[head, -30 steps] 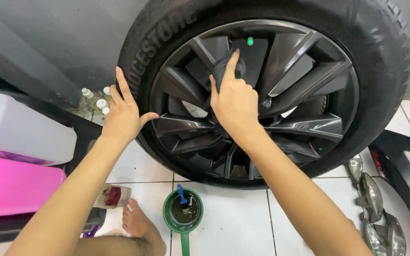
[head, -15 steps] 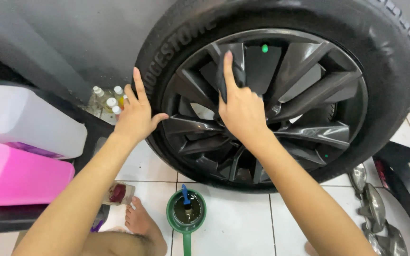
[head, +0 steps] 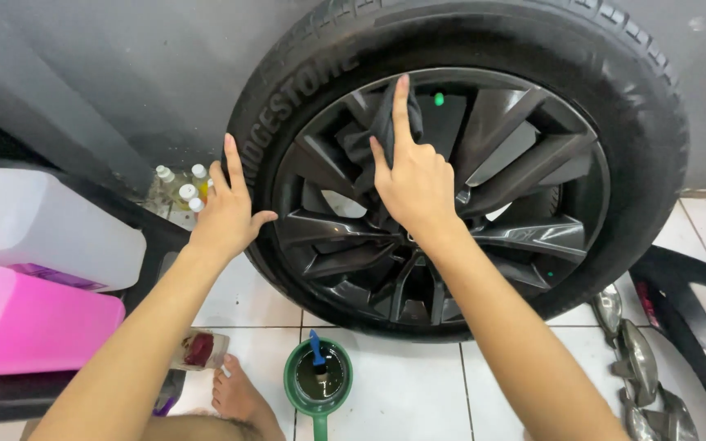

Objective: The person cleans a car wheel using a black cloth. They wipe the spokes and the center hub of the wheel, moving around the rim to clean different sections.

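Note:
A black tyre (head: 639, 106) on a dark grey spoked rim (head: 525, 163) leans against a grey wall. My right hand (head: 414, 184) presses a dark cloth (head: 369, 135) against the upper spokes, index finger stretched up along the cloth. A small green valve cap (head: 439, 100) shows just right of that finger. My left hand (head: 226, 212) rests flat on the tyre's left sidewall, fingers apart, holding nothing.
A green round pot (head: 318, 377) with dark liquid and a blue-handled brush stands on the white tiles below the wheel. A white jug (head: 51, 237) and a pink jug (head: 34, 322) lie left. Small bottles (head: 181, 189) stand by the wall. Chrome parts (head: 639, 359) lie right. My bare foot (head: 234, 392) is near the pot.
My right hand has slid up the rim with the cloth. The left hand stays on the tyre's left side. The view has shifted slightly, so the wheel sits further right.

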